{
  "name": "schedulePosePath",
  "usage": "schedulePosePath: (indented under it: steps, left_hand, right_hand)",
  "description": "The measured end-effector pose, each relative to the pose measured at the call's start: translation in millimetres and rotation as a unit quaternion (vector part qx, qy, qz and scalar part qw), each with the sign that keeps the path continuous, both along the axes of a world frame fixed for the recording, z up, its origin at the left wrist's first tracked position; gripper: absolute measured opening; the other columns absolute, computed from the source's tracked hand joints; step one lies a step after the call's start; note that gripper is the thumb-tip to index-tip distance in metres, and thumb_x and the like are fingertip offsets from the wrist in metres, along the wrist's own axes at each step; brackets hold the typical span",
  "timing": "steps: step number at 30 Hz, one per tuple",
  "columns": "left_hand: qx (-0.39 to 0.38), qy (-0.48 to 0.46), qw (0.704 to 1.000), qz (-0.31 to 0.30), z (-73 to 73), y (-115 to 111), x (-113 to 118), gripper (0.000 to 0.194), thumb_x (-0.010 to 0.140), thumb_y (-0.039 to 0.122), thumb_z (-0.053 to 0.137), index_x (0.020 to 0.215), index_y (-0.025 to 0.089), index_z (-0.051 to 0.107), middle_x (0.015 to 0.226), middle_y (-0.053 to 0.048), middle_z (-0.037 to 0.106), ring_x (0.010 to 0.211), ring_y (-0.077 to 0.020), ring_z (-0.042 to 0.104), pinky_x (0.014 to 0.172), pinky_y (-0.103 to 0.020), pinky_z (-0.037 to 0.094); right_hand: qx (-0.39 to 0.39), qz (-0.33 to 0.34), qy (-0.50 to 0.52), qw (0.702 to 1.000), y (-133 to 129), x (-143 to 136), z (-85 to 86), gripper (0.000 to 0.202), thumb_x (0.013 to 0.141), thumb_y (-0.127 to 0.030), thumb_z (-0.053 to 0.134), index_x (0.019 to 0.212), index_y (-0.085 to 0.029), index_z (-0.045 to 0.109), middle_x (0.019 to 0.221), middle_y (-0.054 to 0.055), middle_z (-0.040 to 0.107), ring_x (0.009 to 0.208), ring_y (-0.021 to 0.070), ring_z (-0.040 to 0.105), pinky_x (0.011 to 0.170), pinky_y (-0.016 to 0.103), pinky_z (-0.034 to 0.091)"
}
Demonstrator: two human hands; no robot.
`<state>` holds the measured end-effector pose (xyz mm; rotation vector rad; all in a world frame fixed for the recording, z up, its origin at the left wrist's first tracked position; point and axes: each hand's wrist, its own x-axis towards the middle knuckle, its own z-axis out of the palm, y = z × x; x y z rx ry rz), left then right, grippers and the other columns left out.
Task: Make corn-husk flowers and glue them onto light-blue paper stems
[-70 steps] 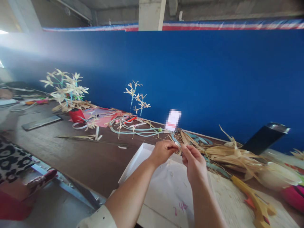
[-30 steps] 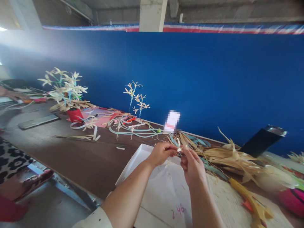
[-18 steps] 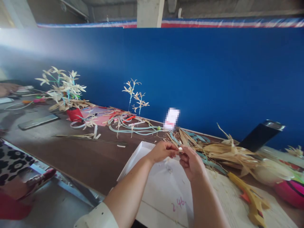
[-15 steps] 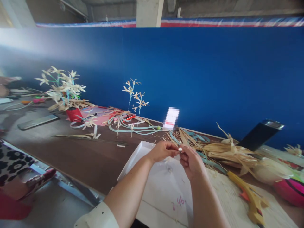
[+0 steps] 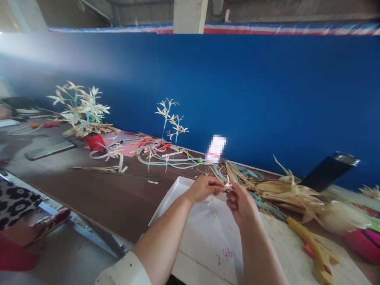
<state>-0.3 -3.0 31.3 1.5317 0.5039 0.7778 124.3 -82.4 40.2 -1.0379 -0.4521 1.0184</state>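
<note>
Between my fingertips is a small white flower-like piece [image 5: 227, 183] with thin petals, seemingly of the same dried husk as the flowers on the table. My left hand [image 5: 206, 189] pinches it from the left. My right hand [image 5: 242, 201] grips it from the right with thumb and index finger, the other fingers curled. Both hands are over a white box lid [image 5: 204, 237] that has pink numbers written on it and small scraps inside. Dried husk strips [image 5: 276, 190] lie just beyond my right hand.
A yellow glue gun [image 5: 316, 249] lies at the right, near a dark tumbler [image 5: 329, 170] and a pink round object [image 5: 363, 243]. Husk flowers in a red pot [image 5: 95, 141] stand at the left, by a phone [image 5: 50, 150]. Coiled pale tubing [image 5: 166, 161] lies mid-table before a blue partition [image 5: 267, 91].
The white piece now shows more of its petals, pointing up between my fingers. My right index finger has shifted slightly. The whole view has moved a little to the left.
</note>
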Motion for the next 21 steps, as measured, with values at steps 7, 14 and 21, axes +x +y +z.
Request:
schedulePosePath:
  steps: [7,14,21]
  left_hand:
    - [-0.040,-0.106,0.983,0.144,4.1,13.3,-6.2,0.032,0.066,0.041,0.071,0.081,0.013,0.072,0.070,-0.004,0.066,0.057,-0.0085,0.051,0.059,-0.022,0.043]
    - [-0.085,-0.142,0.973,0.160,5.6,16.0,-5.5,0.034,0.063,0.043,0.073,0.079,0.013,0.071,0.070,-0.005,0.066,0.057,-0.0084,0.052,0.055,-0.022,0.043]
    - [-0.087,-0.147,0.975,0.145,7.9,14.1,-5.9,0.034,0.064,0.042,0.072,0.080,0.012,0.071,0.073,-0.005,0.067,0.057,-0.0083,0.052,0.055,-0.022,0.042]
  right_hand:
    - [-0.095,-0.038,-0.203,0.974,3.4,7.2,-12.1,0.035,0.066,-0.050,0.067,0.078,-0.017,0.065,0.063,-0.002,0.052,0.044,0.0062,0.034,0.037,0.020,0.020]
    - [-0.251,0.089,-0.605,0.750,7.4,5.3,-35.1,0.019,0.074,-0.036,0.056,0.070,-0.020,0.063,0.062,0.001,0.061,0.058,0.0171,0.054,0.052,0.027,0.033]
    - [-0.198,0.129,-0.666,0.707,1.0,2.9,-30.5,0.024,0.073,-0.022,0.054,0.093,-0.023,0.067,0.087,0.003,0.064,0.075,0.0192,0.059,0.065,0.028,0.038]
